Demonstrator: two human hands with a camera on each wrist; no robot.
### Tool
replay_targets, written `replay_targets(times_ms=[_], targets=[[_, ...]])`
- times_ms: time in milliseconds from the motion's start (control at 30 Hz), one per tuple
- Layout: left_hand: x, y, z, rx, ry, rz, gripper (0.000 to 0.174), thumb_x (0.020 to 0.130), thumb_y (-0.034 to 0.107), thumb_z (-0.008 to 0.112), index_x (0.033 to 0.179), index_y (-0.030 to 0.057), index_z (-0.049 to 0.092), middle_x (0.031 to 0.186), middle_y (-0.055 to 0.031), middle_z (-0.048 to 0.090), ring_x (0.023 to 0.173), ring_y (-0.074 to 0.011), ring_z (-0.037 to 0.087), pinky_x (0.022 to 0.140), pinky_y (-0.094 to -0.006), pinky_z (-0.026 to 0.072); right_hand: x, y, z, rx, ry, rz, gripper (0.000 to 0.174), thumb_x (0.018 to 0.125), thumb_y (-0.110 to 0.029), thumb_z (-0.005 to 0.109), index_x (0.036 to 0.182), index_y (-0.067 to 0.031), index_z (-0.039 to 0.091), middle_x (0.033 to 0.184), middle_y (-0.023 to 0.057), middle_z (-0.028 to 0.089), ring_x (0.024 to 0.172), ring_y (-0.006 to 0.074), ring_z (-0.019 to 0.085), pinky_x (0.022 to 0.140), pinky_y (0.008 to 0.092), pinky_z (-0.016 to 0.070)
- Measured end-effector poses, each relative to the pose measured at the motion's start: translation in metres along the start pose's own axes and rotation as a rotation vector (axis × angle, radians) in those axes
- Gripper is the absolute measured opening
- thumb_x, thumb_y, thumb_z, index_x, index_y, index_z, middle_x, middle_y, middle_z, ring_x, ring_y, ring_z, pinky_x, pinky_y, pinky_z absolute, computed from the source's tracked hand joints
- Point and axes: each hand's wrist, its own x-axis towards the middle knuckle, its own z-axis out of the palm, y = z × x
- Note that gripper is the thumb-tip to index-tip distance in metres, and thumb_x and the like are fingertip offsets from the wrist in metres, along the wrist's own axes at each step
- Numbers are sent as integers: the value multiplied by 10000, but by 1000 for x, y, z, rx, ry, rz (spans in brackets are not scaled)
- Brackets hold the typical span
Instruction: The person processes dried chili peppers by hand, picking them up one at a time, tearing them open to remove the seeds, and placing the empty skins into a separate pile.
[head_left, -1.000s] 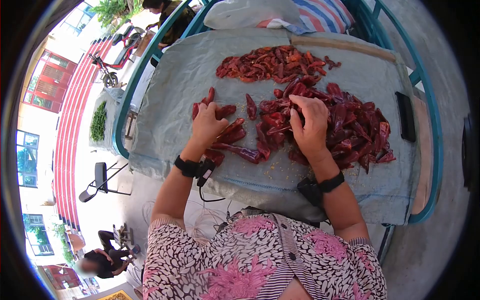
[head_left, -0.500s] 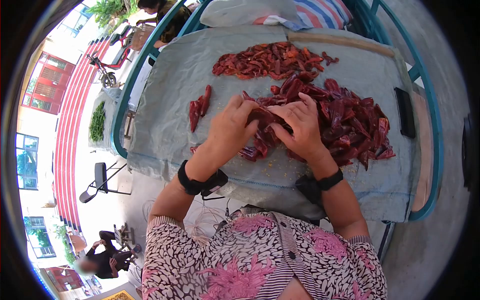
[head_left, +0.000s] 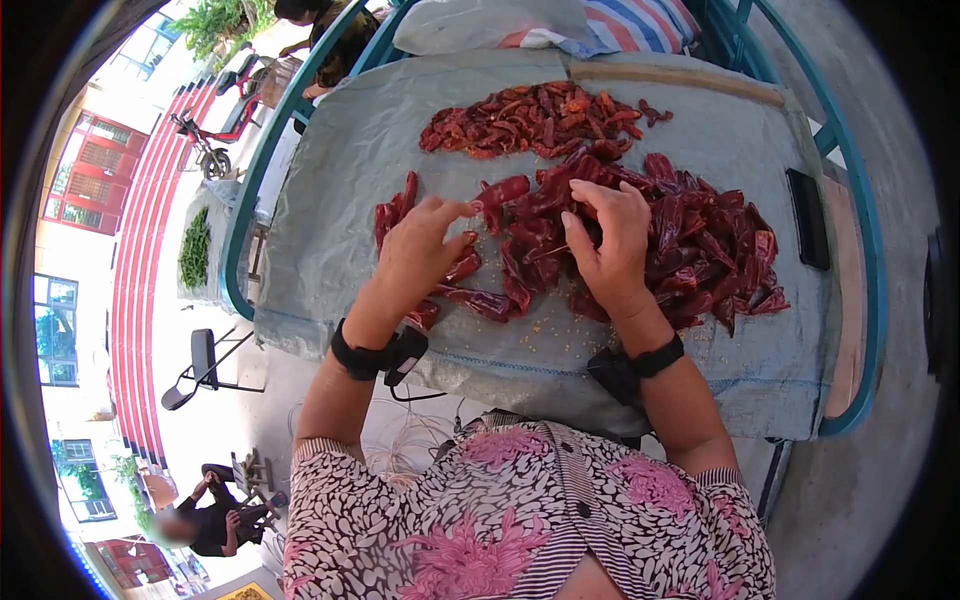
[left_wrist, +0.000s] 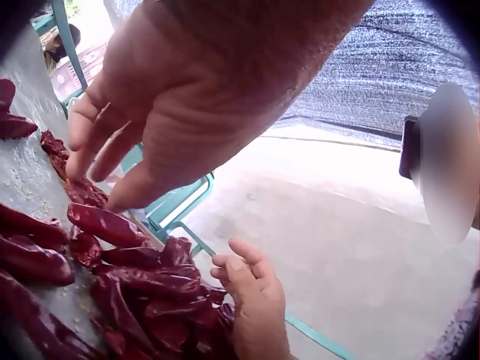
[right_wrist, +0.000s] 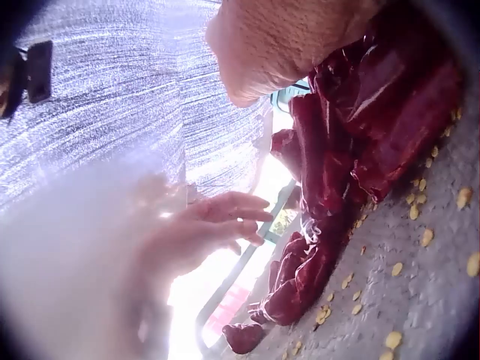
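In the head view my left hand (head_left: 418, 250) is over the left part of the cloth, its fingertips beside the end of a dark red dried chili pepper (head_left: 506, 190). The left wrist view shows the thumb and fingers apart just above that pepper (left_wrist: 109, 225), nothing between them. My right hand (head_left: 615, 240) hovers at the left side of a large heap of chili peppers (head_left: 700, 240), thumb and forefinger loosely bent with a gap between them. Several more peppers (head_left: 478, 302) lie below my left hand, and a few (head_left: 394, 210) lie beyond it.
A pile of smaller, brighter red chilies (head_left: 540, 118) lies at the back of the grey cloth (head_left: 330, 180). A black phone (head_left: 808, 218) rests at the right, near the teal cart rail (head_left: 868, 300). Pale seeds (right_wrist: 397, 268) are scattered on the cloth.
One second ago my left hand was at the left peppers. Half a second ago both hands met over a pepper. Now they are apart, the left hand having drawn back left.
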Motion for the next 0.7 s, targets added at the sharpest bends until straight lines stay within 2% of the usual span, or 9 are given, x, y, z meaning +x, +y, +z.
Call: replay_targets(times_ms=[100,200,300,400,500,600,700], targets=[[-15,-8,11,204,-87,-4,472,864,160,734,1323,122,630,1164,-146,656,1036,-359,656,916,-435,527,1,-1,1,9,-5,-14,377,897,-124,738,1261,-106,642,1163,42,718,1049,252,666,1090,523,408],[-21,-25,28,211,-181,-60,573,813,162,731,1365,100,591,1174,-149,665,1096,-368,644,960,-467,511,0,1,2,11,-16,-12,366,899,-115,730,1255,-106,647,1160,41,720,1047,252,668,1084,522,414],[-18,-22,31,236,-66,-83,598,779,130,708,1361,68,588,1144,-149,672,1100,-354,645,960,-457,510,1,-1,1,28,-27,-7,359,897,-112,726,1249,-109,654,1167,42,721,1050,247,667,1085,522,415],[-12,3,17,197,-51,37,680,751,74,699,1410,42,537,1184,-156,683,1104,-339,651,974,-450,503,2,-3,-1,40,-62,-32,375,890,-129,738,1256,-115,655,1159,38,719,1045,243,664,1085,517,416],[-13,22,21,-51,-47,159,813,711,20,700,1488,43,458,1273,-154,670,1121,-344,642,996,-454,486,7,-11,-5,69,-104,-92,373,871,-160,762,1231,-121,674,1113,33,716,1033,240,659,1088,512,415],[-11,42,27,-6,71,339,910,687,-14,695,1542,50,391,1345,-146,645,1143,-349,629,1013,-468,469,8,-12,-5,91,-189,-160,329,853,-181,776,1169,-123,706,1045,26,712,1022,239,657,1092,508,411],[-7,49,35,-17,64,387,897,682,-19,693,1532,67,418,1286,-130,643,1129,-351,620,1023,-469,458,4,-9,-1,111,-209,-178,262,853,-167,765,1108,-120,728,987,21,711,1013,240,655,1095,507,410]])
